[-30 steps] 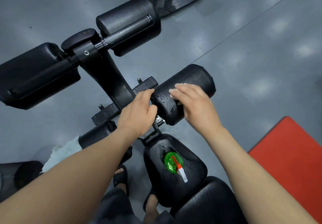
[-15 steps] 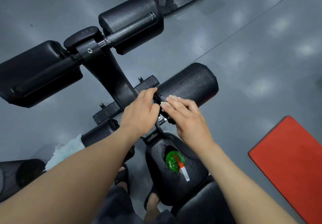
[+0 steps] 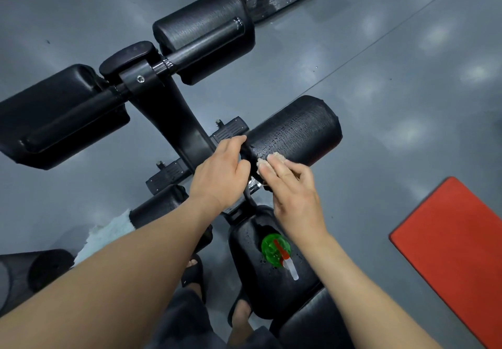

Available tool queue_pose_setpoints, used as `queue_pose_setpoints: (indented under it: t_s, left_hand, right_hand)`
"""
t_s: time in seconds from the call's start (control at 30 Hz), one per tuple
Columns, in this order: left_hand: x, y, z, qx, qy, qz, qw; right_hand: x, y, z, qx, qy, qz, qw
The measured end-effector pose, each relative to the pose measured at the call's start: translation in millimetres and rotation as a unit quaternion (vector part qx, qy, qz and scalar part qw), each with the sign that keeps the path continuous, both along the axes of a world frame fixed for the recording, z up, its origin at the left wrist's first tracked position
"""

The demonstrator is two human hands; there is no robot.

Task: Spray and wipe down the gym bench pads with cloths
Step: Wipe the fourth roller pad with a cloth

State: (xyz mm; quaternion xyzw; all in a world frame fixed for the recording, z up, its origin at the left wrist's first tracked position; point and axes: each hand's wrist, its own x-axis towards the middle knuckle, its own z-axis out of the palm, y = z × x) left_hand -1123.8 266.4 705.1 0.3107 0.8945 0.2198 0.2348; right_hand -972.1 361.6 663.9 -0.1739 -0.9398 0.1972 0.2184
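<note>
My right hand (image 3: 293,185) lies flat, fingers straight and together, and presses the cloth (image 3: 267,160) onto the near face of the roller (image 3: 298,131); a tan edge of cloth shows just past the fingertips. My left hand (image 3: 220,174), just beside the right, is curled round the roller's inner end. The bottle (image 3: 275,249) lies on the seat pad (image 3: 250,272), just behind the right wrist. A white cloth (image 3: 108,234) sits behind the left forearm, well apart from the work. I judge the cloth to be light, limp and likely to bunch, so it should be kept under flat fingers, not pinched. The roller looks soft-padded with a wet, beaded skin, so it is probably slick and may turn on its bar; it should be steadied at the inner end, as the left hand does. One second ago the right hand lay farther out along the roller and hid the cloth; it has since drawn in toward the left hand, which has held its grip.
</note>
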Motion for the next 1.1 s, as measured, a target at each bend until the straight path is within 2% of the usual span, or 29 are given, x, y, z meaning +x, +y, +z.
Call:
queue_pose_setpoints:
  t_s: [0.2,0.3,0.43,0.63,0.73,0.93,1.0,1.1]
  left_hand:
    - [0,0,0,0.001,-0.001,-0.004,1.000]
    - [0,0,1,0.001,0.004,-0.003,1.000]
    - [1,0,-1,0.006,0.006,-0.005,1.000]
    - [0,0,-2,-0.006,0.014,-0.006,1.000]
    - [-1,1,-2,-0.007,0.009,-0.003,1.000]
    - [0,1,-2,-0.003,0.006,0.002,1.000]
    - [0,1,-2,-0.004,0.004,0.005,1.000]
    - [1,0,-1,-0.003,-0.003,0.006,1.000]
  right_hand:
    - [-33,32,15,0.052,-0.016,0.037,0.998]
    - [-48,66,16,0.064,-0.026,-0.029,0.997]
    - [-43,95,11,0.031,-0.020,-0.131,0.991]
    - [-27,80,6,0.009,0.007,-0.160,0.987]
    - [-21,55,6,-0.002,0.011,-0.128,0.992]
    - [-16,27,4,0.038,0.000,0.032,0.999]
    - [-25,46,6,0.059,-0.012,0.022,0.998]
    - [-39,89,7,0.056,-0.019,-0.068,0.996]
